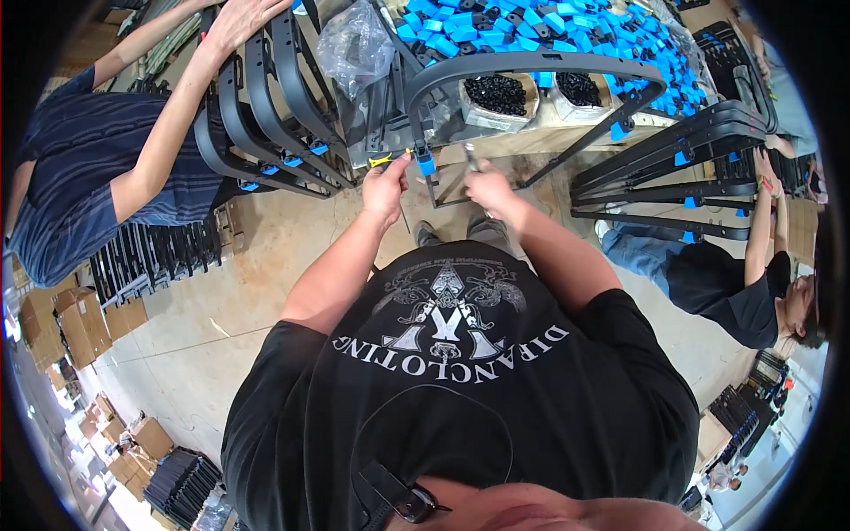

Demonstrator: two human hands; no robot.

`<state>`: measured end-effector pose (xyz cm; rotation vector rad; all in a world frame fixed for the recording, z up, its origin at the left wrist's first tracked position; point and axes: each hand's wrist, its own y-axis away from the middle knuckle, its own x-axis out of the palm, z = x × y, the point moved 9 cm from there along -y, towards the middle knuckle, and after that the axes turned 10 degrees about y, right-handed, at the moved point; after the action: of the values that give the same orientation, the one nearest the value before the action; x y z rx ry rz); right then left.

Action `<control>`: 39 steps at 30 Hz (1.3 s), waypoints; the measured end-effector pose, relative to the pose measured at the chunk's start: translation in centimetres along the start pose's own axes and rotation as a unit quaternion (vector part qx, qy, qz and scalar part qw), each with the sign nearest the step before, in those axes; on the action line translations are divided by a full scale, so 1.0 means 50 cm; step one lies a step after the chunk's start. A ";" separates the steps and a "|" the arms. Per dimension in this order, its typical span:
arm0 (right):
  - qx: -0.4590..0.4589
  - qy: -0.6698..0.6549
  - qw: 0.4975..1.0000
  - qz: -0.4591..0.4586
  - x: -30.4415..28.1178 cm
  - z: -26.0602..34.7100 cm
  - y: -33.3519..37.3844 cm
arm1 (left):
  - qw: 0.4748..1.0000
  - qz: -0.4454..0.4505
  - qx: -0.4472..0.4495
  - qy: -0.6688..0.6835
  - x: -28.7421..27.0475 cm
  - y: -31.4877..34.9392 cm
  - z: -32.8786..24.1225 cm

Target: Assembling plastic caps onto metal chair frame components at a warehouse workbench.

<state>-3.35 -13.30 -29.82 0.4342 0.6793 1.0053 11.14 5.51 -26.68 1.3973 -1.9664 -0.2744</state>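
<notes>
A black curved tubular frame (531,62) stands in front of me, its bend over the table edge. A blue latch-like piece (427,165) sits on its left leg. My left hand (384,191) is closed just left of that piece, around a thin tool whose narrow dark shaft (405,215) shows below the fist. A yellow and black piece (380,161) lies at the fingers; whether I hold it is unclear. My right hand (490,189) grips a silver-headed hand tool (470,156) right of the blue piece, apart from it. The fist hides most of its handle.
Blue plastic parts (531,26) heap on the table, before two boxes of small black parts (498,95). A clear plastic bag (356,49) lies left. Similar frames stand left (266,97) and right (673,159), with a co-worker's hands (237,22) on the left ones and another person on the right.
</notes>
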 end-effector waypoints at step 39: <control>-0.127 -0.204 0.963 0.119 -0.582 0.036 0.059 | 0.920 0.131 0.055 -0.364 0.739 0.086 0.232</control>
<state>-14.42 -37.47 -17.51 0.4851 0.1249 1.1683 -5.99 -28.27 -17.47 1.1639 -2.7829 -0.6363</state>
